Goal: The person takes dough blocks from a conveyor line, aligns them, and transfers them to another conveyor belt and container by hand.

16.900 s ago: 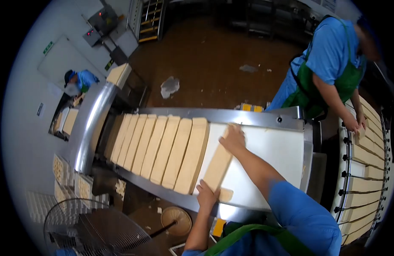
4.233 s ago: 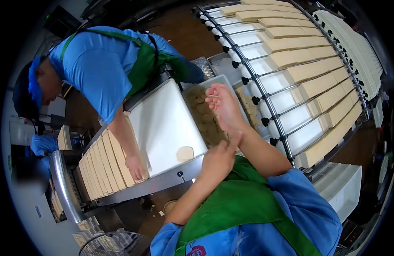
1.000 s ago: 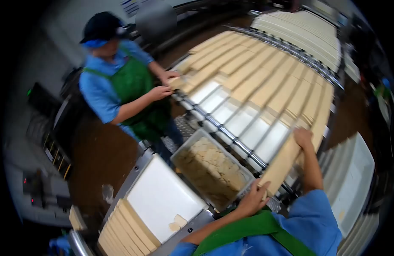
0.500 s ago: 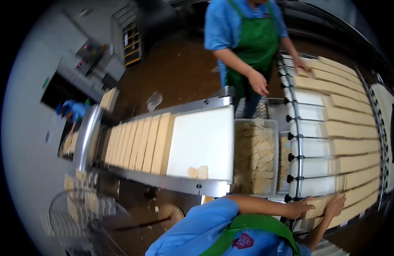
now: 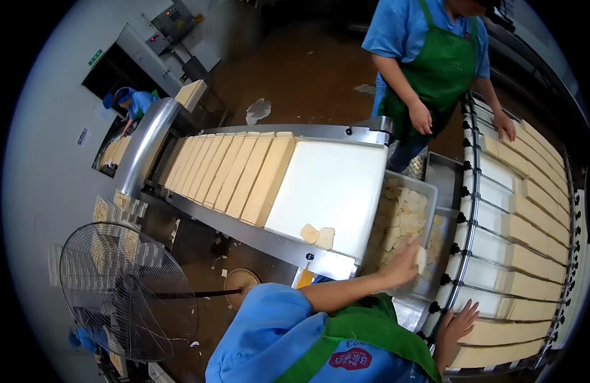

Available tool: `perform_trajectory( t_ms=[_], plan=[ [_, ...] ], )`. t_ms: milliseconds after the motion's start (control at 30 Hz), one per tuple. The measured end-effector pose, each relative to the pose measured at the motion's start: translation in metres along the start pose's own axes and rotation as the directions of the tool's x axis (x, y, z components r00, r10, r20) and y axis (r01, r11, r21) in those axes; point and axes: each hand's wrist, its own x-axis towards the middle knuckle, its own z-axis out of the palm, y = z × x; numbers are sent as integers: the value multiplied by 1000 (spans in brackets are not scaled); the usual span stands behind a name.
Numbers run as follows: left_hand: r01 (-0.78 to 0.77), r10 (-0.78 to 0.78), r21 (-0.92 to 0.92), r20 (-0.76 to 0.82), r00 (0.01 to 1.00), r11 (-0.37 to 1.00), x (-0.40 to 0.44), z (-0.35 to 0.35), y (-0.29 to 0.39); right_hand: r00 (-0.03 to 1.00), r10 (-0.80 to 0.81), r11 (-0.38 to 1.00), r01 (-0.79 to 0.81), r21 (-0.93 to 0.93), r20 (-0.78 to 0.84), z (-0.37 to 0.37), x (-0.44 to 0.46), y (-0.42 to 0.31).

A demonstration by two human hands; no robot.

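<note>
My left hand is over the grey bin of scraps, somewhat blurred. Its fingers are closed on a pale slice, which hangs at the side of the bin. My right hand has its fingers spread at the left end of the nearest lane on the conveyor. Just beyond its fingertips lies a long cream-coloured row of tightly packed slices. More such rows fill the right part of the other lanes, between thin metal rods.
A white belt to the left carries upright cream slabs and two loose slices. Across the bin a co-worker in a green apron has one hand at the far lanes. A wire fan stands at lower left.
My left hand has left the nearest row and moved left over the bin with a slice. My right hand has shifted left along the lane. The head view has turned.
</note>
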Motion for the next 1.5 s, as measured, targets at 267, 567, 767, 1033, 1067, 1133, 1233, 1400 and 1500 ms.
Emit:
perform_trajectory(
  t_ms=[267,567,767,1033,1067,1133,1233,1400,1500],
  plan=[
    [306,94,405,-721,687,862,-55,-187,-171,860,-477,818,510,266,-181,19,70,-128],
    [745,-340,74,-857,388,663,-136,-332,-203,727,-679,655,662,364,-99,63,99,-382],
    [715,-429,124,-725,538,688,-122,-350,-189,723,-687,704,637,313,73,66,97,-554],
    [720,-440,269,-639,631,640,-117,-344,-200,686,-721,677,668,310,96,33,110,-711],
    [709,-380,359,-652,656,608,-118,-340,-206,674,-729,668,666,332,116,32,110,-722],
    [697,-373,436,-619,691,569,-116,-343,-205,684,-710,697,650,302,167,26,106,-733],
    [729,-500,362,-548,671,581,-113,-345,-200,716,-654,756,607,244,244,21,104,-734],
    [621,-464,368,-433,773,692,-111,-346,-195,836,-424,892,320,318,349,-13,119,-661],
    [494,-411,270,-310,857,826,-95,-333,-169,916,-166,949,48,312,364,-16,137,-589]
  ],
)
